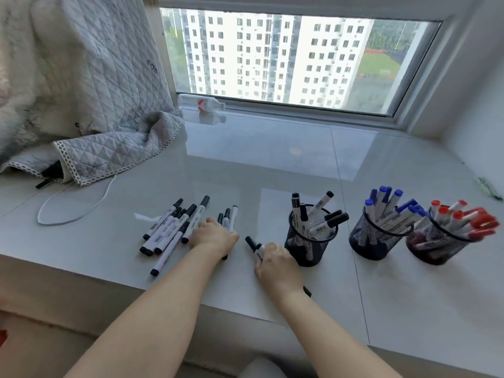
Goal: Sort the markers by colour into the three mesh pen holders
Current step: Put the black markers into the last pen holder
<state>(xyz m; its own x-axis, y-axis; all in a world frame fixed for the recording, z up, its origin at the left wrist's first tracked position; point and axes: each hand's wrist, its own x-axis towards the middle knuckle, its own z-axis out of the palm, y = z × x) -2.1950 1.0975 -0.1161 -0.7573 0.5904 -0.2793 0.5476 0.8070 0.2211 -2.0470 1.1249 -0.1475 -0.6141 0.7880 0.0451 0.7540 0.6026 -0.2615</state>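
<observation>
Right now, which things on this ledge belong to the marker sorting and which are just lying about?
Part of the job:
loose black markers
black-marker holder
blue-marker holder
red-marker holder
left hand, gripping markers
right hand, gripping markers

Just lying about:
quilted blanket
white cable
plastic bottle

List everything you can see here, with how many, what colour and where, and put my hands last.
Loose markers: about a dozen, black caps, sill left.
Mesh holders: three, black, right; black markers, blue markers, red markers.
Quilt: one, grey, far left.
Cable: one, white, below quilt.
Bottle: one, clear, lying by window.
Left hand: on loose markers, grip unclear.
Right hand: holds black markers.
</observation>
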